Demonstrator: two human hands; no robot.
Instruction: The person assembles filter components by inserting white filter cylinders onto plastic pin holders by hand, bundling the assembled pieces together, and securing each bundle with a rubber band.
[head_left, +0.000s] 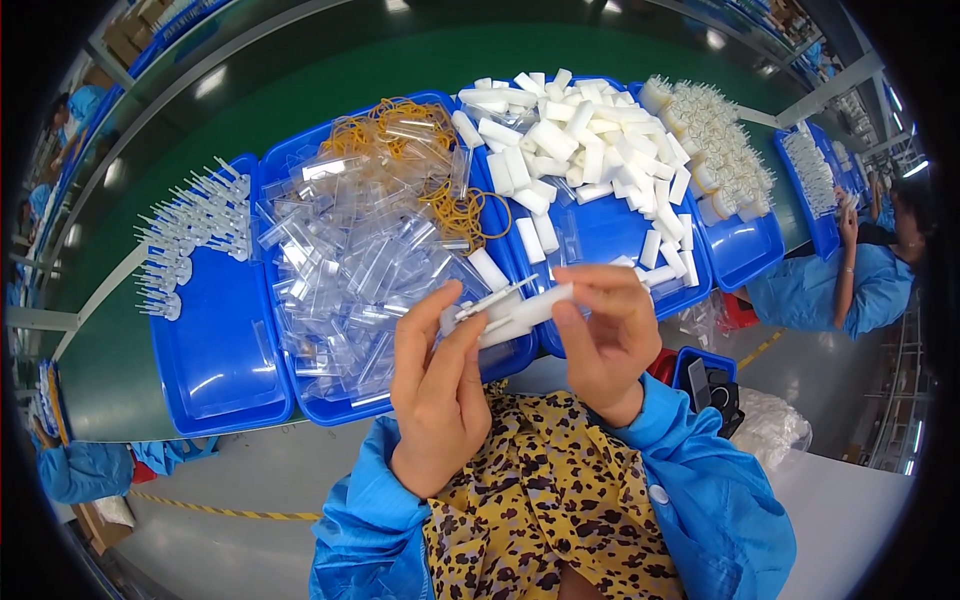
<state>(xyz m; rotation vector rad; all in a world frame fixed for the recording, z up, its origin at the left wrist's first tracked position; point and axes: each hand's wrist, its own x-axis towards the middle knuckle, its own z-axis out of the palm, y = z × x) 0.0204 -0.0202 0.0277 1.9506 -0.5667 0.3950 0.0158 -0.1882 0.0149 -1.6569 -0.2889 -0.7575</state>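
My left hand [438, 395] pinches a white plastic part with thin prongs [492, 300] above the front of a blue tray. A white foam block [543, 303] is gripped between the thumb and fingers of my right hand [612, 335]. The block lies against the pronged part, and the fingers cover some of where they meet. Under my left hand spreads a heap of clear plastic sleeves [340, 265], with yellow-brown rubber bands [462, 212] at its edge. More white foam blocks [560, 140] are piled beyond my right hand.
At the left, a blue tray [215, 375] holds upright white pronged parts [205, 225]. Another blue tray [745, 245] at the right carries banded white bundles [715, 140]. A person in blue [815, 290] works at the far right. A clear plastic bag [775, 425] sits beside my right arm.
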